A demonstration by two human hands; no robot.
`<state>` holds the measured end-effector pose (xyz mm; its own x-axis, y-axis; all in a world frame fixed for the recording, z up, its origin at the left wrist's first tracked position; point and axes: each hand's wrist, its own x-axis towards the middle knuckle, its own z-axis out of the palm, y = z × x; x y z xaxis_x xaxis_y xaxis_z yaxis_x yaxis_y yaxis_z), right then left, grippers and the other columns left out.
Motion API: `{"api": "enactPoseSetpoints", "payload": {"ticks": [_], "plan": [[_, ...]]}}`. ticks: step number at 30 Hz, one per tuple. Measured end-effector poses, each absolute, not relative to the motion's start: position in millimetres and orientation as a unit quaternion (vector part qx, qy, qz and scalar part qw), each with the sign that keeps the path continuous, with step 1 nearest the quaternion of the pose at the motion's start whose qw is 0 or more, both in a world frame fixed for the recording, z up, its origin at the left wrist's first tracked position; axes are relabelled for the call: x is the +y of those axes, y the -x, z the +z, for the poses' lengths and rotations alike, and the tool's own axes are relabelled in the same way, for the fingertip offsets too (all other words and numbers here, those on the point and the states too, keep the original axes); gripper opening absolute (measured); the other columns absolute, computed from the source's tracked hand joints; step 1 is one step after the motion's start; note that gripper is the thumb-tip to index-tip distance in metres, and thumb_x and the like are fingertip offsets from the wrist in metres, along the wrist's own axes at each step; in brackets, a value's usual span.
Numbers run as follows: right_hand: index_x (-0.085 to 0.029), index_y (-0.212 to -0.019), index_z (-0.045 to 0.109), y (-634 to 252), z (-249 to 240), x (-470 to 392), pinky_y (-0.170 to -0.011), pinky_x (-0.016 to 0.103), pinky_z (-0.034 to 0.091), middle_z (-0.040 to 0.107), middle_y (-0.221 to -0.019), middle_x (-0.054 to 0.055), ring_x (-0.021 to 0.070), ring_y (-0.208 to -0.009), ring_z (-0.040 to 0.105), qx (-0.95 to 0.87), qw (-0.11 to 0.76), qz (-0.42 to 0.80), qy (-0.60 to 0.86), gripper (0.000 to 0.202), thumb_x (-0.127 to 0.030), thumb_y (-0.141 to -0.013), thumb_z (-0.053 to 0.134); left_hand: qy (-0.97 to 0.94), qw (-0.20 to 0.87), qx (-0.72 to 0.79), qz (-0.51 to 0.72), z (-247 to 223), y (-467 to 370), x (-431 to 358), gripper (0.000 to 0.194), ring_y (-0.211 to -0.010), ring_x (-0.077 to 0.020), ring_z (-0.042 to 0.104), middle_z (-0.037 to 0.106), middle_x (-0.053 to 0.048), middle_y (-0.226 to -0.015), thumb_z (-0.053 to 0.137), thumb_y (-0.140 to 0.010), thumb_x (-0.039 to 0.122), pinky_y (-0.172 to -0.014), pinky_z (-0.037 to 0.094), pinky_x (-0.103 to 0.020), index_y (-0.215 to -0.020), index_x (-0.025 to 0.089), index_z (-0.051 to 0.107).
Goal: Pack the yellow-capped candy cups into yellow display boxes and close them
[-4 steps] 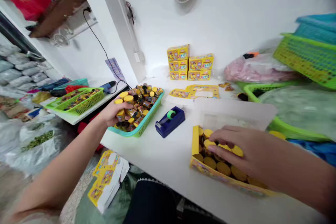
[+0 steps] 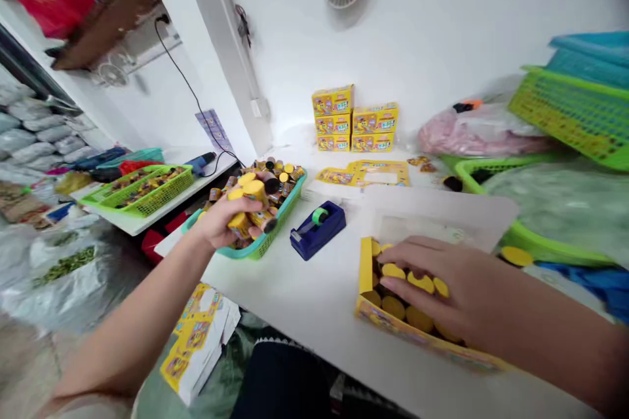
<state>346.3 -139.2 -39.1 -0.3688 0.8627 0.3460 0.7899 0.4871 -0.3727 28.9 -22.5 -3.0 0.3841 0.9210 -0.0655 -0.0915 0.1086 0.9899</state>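
Observation:
My left hand (image 2: 222, 215) is closed around several small canisters (image 2: 255, 192) with yellow lids, held over a teal and green basket (image 2: 263, 245). More canisters with yellow or black ends fill that basket. On the right, my right hand (image 2: 442, 275) reaches into an open yellow box (image 2: 366, 268) with rows of yellow-lidded canisters (image 2: 393, 306) standing in it. Its fingers lie over the lids, thumb and fingers apart, touching the canisters. The palm hides part of the box. The box's white flap (image 2: 442, 209) lies folded back behind it.
A blue tape dispenser (image 2: 318, 229) sits between basket and box. Closed yellow boxes (image 2: 333, 114) are stacked against the wall, with flat cardboard (image 2: 383, 172) in front. Green baskets (image 2: 565, 245) and bags crowd the right side. Flattened cartons (image 2: 194, 344) are below the table edge.
My left hand has lifted up and to the right from among the basket's canisters, carrying several with it. My right hand has shifted slightly left over the box.

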Motion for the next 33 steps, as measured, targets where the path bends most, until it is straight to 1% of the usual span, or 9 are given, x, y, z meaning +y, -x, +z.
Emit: {"api": "enactPoseSetpoints", "payload": {"ticks": [3, 6, 10, 13, 16, 20, 24, 29, 33], "plan": [[-0.028, -0.121, 0.060, -336, -36, -142, -0.084, 0.035, 0.058, 0.062, -0.125, 0.009, 0.0234, -0.106, 0.066, -0.813, 0.343, 0.029, 0.470, 0.030, -0.038, -0.094, 0.052, -0.556, 0.708, 0.316, 0.300, -13, -68, -45, 0.054, -0.059, -0.0174, 0.064, 0.072, -0.009, -0.080, 0.077, -0.063, 0.018, -0.042, 0.045, -0.020, -0.113, 0.017, 0.058], [-0.030, -0.136, 0.050, -328, -33, -142, -0.101, 0.041, 0.050, 0.054, -0.139, 0.008, 0.0241, -0.125, 0.054, -0.829, 0.380, -0.065, 0.405, 0.041, -0.024, -0.095, 0.048, -0.557, 0.756, 0.263, 0.220, -24, -110, -64, 0.054, -0.056, -0.0141, 0.061, 0.069, -0.005, -0.079, 0.079, -0.062, 0.015, -0.042, 0.045, -0.019, -0.112, 0.020, 0.059], [-0.030, -0.130, 0.055, -329, -31, -139, -0.109, 0.043, 0.044, 0.060, -0.136, 0.001, 0.0231, -0.129, 0.051, -0.861, 0.333, -0.068, 0.379, 0.045, -0.009, -0.092, 0.042, -0.569, 0.774, 0.219, 0.170, -31, -142, -73, 0.041, -0.060, -0.0111, 0.059, 0.064, -0.002, -0.081, 0.080, -0.065, 0.014, -0.044, 0.047, -0.017, -0.101, 0.018, 0.061], [-0.026, -0.119, 0.059, -339, -25, -140, -0.112, 0.040, 0.040, 0.062, -0.133, 0.002, 0.0210, -0.132, 0.048, -0.852, 0.363, -0.033, 0.376, 0.039, -0.005, -0.089, 0.043, -0.556, 0.781, 0.208, 0.194, -30, -143, -69, 0.049, -0.059, -0.0122, 0.061, 0.063, -0.001, -0.081, 0.082, -0.066, 0.019, -0.043, 0.048, -0.017, -0.110, 0.022, 0.060], [-0.024, -0.115, 0.059, -354, -16, -143, -0.106, 0.040, 0.045, 0.065, -0.125, 0.005, 0.0225, -0.122, 0.056, -0.808, 0.410, -0.026, 0.421, 0.031, -0.013, -0.087, 0.055, -0.511, 0.796, 0.222, 0.238, -29, -134, -62, 0.057, -0.060, -0.0163, 0.065, 0.065, -0.003, -0.086, 0.080, -0.069, 0.027, -0.040, 0.047, -0.018, -0.122, 0.024, 0.058], [-0.026, -0.111, 0.067, -365, -15, -143, -0.090, 0.043, 0.053, 0.071, -0.111, 0.005, 0.0260, -0.101, 0.066, -0.784, 0.307, 0.042, 0.538, 0.029, -0.030, -0.082, 0.065, -0.461, 0.788, 0.250, 0.323, -32, -117, -57, 0.063, -0.070, -0.0228, 0.070, 0.066, -0.006, -0.092, 0.074, -0.075, 0.030, -0.038, 0.047, -0.018, -0.133, 0.029, 0.050], [-0.026, -0.107, 0.071, -351, -28, -139, -0.083, 0.040, 0.053, 0.074, -0.104, 0.004, 0.0254, -0.093, 0.068, -0.800, 0.161, 0.160, 0.555, 0.032, -0.029, -0.077, 0.064, -0.436, 0.795, 0.261, 0.332, -39, -108, -59, 0.068, -0.072, -0.0249, 0.071, 0.065, -0.004, -0.090, 0.073, -0.075, 0.030, -0.037, 0.048, -0.019, -0.137, 0.033, 0.046], [-0.023, -0.103, 0.069, -337, -39, -136, -0.080, 0.038, 0.050, 0.071, -0.094, 0.006, 0.0254, -0.092, 0.064, -0.799, 0.121, 0.146, 0.571, 0.032, -0.015, -0.072, 0.063, -0.372, 0.853, 0.217, 0.295, -40, -108, -63, 0.057, -0.074, -0.0252, 0.070, 0.065, -0.004, -0.096, 0.069, -0.079, 0.035, -0.037, 0.048, -0.020, -0.133, 0.034, 0.051], [-0.020, -0.095, 0.065, -328, -50, -131, -0.076, 0.038, 0.050, 0.068, -0.090, 0.008, 0.0262, -0.087, 0.062, -0.794, 0.116, 0.080, 0.592, 0.019, -0.019, -0.076, 0.068, -0.347, 0.878, 0.187, 0.274, -39, -108, -65, 0.044, -0.078, -0.0265, 0.069, 0.065, -0.004, -0.103, 0.064, -0.082, 0.040, -0.038, 0.049, -0.021, -0.124, 0.033, 0.059]]}}
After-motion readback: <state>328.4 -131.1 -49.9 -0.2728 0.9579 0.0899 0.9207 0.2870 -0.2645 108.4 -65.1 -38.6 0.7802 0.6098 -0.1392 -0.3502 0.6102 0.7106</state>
